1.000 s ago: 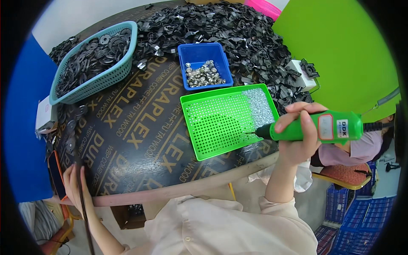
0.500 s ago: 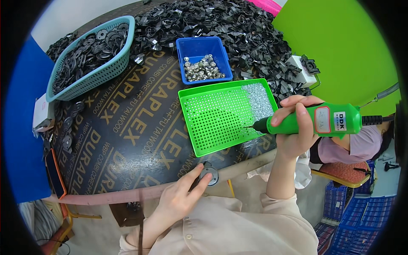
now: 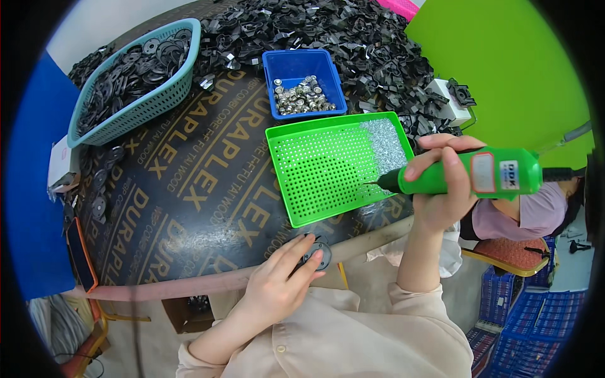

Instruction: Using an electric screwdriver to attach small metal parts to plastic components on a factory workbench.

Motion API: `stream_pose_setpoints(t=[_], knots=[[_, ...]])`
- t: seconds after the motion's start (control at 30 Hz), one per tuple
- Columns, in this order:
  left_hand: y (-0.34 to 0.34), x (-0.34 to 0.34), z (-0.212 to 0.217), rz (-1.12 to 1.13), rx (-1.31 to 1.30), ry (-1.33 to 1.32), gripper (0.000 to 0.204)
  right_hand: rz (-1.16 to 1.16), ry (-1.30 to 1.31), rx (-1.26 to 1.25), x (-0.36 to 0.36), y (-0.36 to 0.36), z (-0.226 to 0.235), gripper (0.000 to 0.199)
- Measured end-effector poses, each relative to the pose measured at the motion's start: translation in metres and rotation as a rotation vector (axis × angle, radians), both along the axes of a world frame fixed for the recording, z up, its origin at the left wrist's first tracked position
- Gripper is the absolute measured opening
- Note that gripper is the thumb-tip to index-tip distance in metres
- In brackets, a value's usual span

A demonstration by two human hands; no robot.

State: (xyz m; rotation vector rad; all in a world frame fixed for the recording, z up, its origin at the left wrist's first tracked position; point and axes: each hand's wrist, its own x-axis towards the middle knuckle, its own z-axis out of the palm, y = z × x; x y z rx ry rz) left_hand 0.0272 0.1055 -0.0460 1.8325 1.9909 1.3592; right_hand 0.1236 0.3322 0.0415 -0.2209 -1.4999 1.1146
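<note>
My right hand (image 3: 446, 183) is wrapped round a green electric screwdriver (image 3: 504, 173), its dark tip pointing left over a shallow green perforated tray (image 3: 315, 170). Small silver screws (image 3: 386, 143) lie heaped in the tray's right end. At the table's front edge, my left hand (image 3: 280, 277) has its fingers closed over a dark grey round part (image 3: 320, 255). Those fingers hide part of the disc. Behind the tray stands a blue bin (image 3: 296, 66) with small shiny metal round pieces (image 3: 305, 97) in it.
A teal basket (image 3: 135, 116) of black discs stands at the left. Black plastic parts (image 3: 315, 25) are piled across the back. A phone-like object (image 3: 82, 252) lies near the left edge, a white box (image 3: 450, 104) at right. Another person (image 3: 520, 211) sits at the right.
My left hand has shifted a little to the right with the round part, and its fingers cover the part differently. The screwdriver has moved slightly right.
</note>
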Motion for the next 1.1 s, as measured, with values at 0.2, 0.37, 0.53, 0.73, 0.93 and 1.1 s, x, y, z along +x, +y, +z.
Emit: stream_pose_setpoints(t=[0.2, 0.37, 0.53, 0.73, 0.93, 1.1], knots=[[-0.001, 0.005, 0.0, 0.048, 0.049, 0.109, 0.038, 0.296, 0.231, -0.009, 0.027, -0.037, 0.034, 0.025], [0.0, 0.006, -0.008, 0.073, 0.076, 0.219, 0.041, 0.514, 0.041, -0.025, 0.037, -0.069, 0.016, 0.027], [0.001, 0.006, -0.012, 0.108, 0.097, 0.172, 0.042, 0.501, 0.004, -0.113, 0.027, -0.078, 0.01, 0.026], [0.001, 0.006, -0.01, 0.112, 0.103, 0.229, 0.039, 0.547, -0.094, -0.041, 0.024, -0.078, 0.012, 0.028], [-0.001, 0.004, -0.008, 0.128, 0.091, 0.211, 0.039, 0.589, -0.216, 0.075, 0.017, -0.072, 0.017, 0.024], [0.001, 0.007, -0.011, 0.11, 0.105, 0.155, 0.04, 0.415, 0.108, -0.017, 0.023, -0.048, 0.031, 0.025]])
